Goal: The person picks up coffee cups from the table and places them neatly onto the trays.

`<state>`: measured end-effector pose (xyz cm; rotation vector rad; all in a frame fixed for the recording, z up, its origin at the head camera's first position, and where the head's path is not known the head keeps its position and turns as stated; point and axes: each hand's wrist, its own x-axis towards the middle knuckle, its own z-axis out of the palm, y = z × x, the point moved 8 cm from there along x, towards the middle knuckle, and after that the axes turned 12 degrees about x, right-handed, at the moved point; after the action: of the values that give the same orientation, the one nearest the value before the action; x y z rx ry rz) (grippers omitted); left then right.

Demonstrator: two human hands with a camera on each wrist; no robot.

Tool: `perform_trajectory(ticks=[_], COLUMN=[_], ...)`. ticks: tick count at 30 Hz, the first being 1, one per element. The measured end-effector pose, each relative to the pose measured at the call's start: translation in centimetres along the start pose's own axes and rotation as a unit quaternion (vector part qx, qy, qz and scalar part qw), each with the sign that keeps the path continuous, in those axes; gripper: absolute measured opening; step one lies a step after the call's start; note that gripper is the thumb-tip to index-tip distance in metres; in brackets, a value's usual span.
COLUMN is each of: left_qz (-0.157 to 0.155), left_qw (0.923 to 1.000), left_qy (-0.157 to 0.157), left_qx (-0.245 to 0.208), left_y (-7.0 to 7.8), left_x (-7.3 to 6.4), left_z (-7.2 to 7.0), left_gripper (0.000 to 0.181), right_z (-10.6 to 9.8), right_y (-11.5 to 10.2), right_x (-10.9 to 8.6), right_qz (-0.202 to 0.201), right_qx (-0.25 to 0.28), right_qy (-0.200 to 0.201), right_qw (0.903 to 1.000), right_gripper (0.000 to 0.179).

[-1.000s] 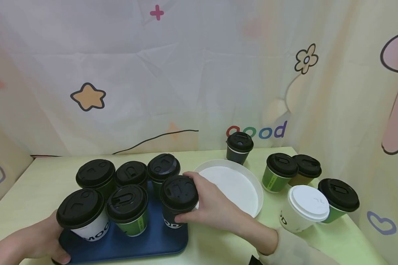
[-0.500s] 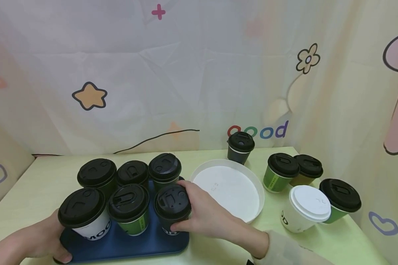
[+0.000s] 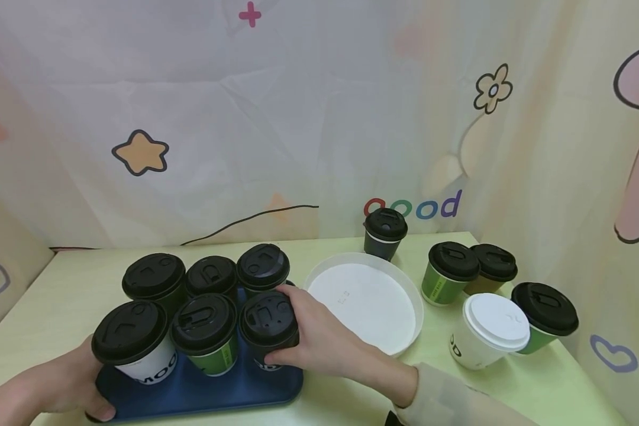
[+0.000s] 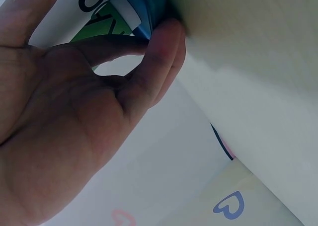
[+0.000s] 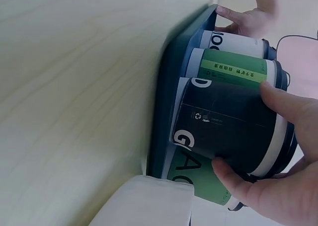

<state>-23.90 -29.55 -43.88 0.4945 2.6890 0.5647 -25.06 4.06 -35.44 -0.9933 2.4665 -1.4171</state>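
The right hand point(image 3: 325, 340) is gripping a lidded black paper coffee cup point(image 5: 228, 121), with thumb and fingers curling round it near the lid. That cup is occupying the front right corner of a navy tray point(image 3: 218, 403), looking slightly tilted beside the front green cup point(image 3: 214, 360). The left hand point(image 3: 66, 381) is pinching the tray's left edge, just beside a white cup point(image 3: 151, 362).

With so little room between cups, the black cup could be knocking the front green cup or the back right green cup point(image 3: 262, 269) if it swings sideways. Its tilt could be leaving it unsteady if the fingers release early, and squeezing so near the rim could be loosening the lid. A tug from the left hand could be rocking the whole group.

The right hand is partly blocking the cup in the head view, and whether its base is resting fully on the tray is staying unclear. Front lids are covering most of the back row's bodies; lids are concealing any contents. The left fingertips are partly disappearing at the tray's edge.
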Motion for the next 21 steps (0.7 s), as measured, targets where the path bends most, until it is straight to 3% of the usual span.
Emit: perform_trajectory(ticks=[8, 13, 17, 21], left_qz=[0.001, 0.015, 0.039, 0.046], left_qw=[1.0, 0.9999, 0.999, 0.9984], left_qy=[0.003, 0.001, 0.016, 0.025], left_qx=[0.004, 0.001, 0.017, 0.021], left_y=[-0.1, -0.3, -0.4, -0.4], left_x=[0.0, -0.1, -0.5, -0.7], left_z=[-0.1, 0.0, -0.2, -0.3], left_gripper=[0.127, 0.125, 0.121, 0.119], right_z=[-0.6, -1.3, -1.0, 0.3], right_y=[0.5, 0.9, 1.5, 2.5], right_x=[-0.3, -1.2, -1.8, -2.9], right_qz=[0.016, 0.071, 0.132, 0.172], right_qx=[0.007, -0.032, -0.076, -0.124], right_qy=[0.007, 0.007, -0.042, -0.114], right_qw=[0.9998, 0.9969, 0.9875, 0.9707], right_gripper=[0.1, 0.091, 0.067, 0.045])
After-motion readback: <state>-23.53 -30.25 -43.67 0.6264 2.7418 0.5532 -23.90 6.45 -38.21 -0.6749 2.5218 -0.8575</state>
